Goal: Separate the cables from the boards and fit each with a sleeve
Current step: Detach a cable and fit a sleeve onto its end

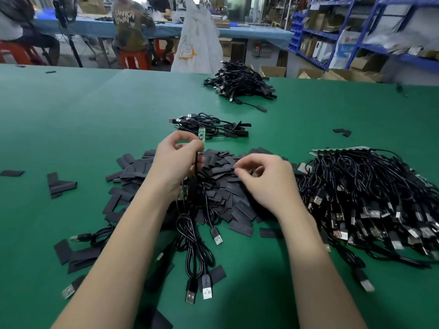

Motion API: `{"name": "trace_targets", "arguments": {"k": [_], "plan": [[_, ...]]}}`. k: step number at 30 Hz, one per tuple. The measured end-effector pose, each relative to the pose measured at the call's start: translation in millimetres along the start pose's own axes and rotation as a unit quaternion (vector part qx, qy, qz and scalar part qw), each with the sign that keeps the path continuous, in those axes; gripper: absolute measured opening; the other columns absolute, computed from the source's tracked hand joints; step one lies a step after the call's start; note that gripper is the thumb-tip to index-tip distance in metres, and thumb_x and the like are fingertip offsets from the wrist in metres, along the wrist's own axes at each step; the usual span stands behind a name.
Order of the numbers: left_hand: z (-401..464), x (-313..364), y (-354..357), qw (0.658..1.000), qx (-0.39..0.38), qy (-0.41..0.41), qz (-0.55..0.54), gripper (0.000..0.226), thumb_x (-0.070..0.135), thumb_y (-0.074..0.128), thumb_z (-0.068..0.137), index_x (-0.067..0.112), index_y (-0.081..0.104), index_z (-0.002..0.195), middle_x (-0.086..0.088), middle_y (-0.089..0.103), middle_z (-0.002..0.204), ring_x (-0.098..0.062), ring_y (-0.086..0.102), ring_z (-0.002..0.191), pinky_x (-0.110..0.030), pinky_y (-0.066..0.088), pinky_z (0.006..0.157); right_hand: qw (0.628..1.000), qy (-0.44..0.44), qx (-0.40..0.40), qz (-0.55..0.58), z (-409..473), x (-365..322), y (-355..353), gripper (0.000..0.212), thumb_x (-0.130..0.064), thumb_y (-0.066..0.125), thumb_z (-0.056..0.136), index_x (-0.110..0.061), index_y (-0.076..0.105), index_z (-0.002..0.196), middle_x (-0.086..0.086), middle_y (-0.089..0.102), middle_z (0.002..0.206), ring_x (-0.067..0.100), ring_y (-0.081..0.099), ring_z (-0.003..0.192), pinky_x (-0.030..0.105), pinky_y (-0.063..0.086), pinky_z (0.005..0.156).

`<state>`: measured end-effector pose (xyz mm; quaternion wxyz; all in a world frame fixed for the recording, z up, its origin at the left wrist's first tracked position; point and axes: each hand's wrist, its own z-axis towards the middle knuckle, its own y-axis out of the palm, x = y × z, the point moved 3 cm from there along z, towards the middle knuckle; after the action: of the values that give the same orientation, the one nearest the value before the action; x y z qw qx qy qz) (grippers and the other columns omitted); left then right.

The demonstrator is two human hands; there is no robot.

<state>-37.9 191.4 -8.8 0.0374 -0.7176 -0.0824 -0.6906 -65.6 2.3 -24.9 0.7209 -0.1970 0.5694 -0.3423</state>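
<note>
Above the heap of flat black sleeves [221,184], the person's left hand [177,162] pinches a small green board [201,134] at its lower end, thumb and fingers closed on it where its black cable [196,167] leaves. The board stands nearly upright, long axis pointing away from the person, and the cable drops straight down from the grip toward the near edge of the heap. The right hand [263,180] lies to the right of the board and lower, fingers curled over the heap's top; whether it already pinches a sleeve cannot be told, since its fingertips are tucked under. It is the nearer hand to the sleeves, so a sleeve would likely travel leftward and up to meet the board's free top end. The left palm hides the joint between cable and board, and more boards under the left wrist are barely made out.
</note>
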Motion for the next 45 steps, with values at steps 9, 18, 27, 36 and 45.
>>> {"name": "trace_targets", "arguments": {"k": [9,18,27,36,45], "plan": [[3.8,-10.1,0.4,1.0,-0.007,-0.003,0.022,0.013,0.006,0.063,0.091,0.017,0.062,0.087,-0.004,0.061,0.076,-0.009,0.057,0.051,-0.023,0.049,0.054,0.993,-0.075,0.008,-0.094,-4.1,-3.9,43.1,0.016,-0.034,0.072,0.091,-0.042,0.078,0.103,-0.014,0.056,0.098,0.011,0.045,0.102,0.029,0.043,0.078],[-2.2,-12.4,17.6,0.996,-0.08,0.003,-0.038,0.012,0.004,0.064,0.092,0.015,0.064,0.088,0.004,0.066,0.065,-0.013,0.065,0.063,-0.022,0.055,0.062,0.958,0.039,0.083,0.273,6.9,-8.3,13.4,0.007,-0.022,0.074,0.091,-0.028,0.071,0.087,-0.014,0.072,0.077,-0.001,0.066,0.066,0.018,0.054,0.065],[-12.6,-13.1,31.9,0.984,-0.165,0.016,-0.059,0.009,0.006,0.062,0.096,0.014,0.065,0.093,-0.01,0.069,0.085,-0.015,0.064,0.071,-0.023,0.057,0.072,0.903,0.059,-0.032,0.425,-3.9,-12.1,3.8,0.008,-0.01,0.08,0.086,-0.009,0.074,0.091,0.011,0.078,0.09,0.016,0.074,0.078,0.021,0.055,0.061],[-15.9,-12.0,35.5,0.974,-0.188,-0.019,-0.123,0.01,0.003,0.063,0.094,0.013,0.066,0.093,-0.001,0.069,0.073,-0.012,0.065,0.066,-0.022,0.057,0.068,0.895,0.053,-0.005,0.444,-1.6,-6.6,-1.3,0.013,-0.007,0.079,0.085,-0.018,0.077,0.093,0.004,0.08,0.09,0.015,0.076,0.083,0.021,0.059,0.072],[-16.4,-10.8,35.9,0.972,-0.2,-0.032,-0.122,0.009,0.003,0.064,0.094,0.011,0.068,0.091,0.0,0.065,0.071,-0.012,0.064,0.065,-0.021,0.056,0.065,0.881,0.073,0.036,0.466,-0.1,3.2,-5.4,0.012,-0.007,0.083,0.081,-0.016,0.078,0.088,0.006,0.079,0.085,0.017,0.075,0.077,0.025,0.061,0.075]]}}
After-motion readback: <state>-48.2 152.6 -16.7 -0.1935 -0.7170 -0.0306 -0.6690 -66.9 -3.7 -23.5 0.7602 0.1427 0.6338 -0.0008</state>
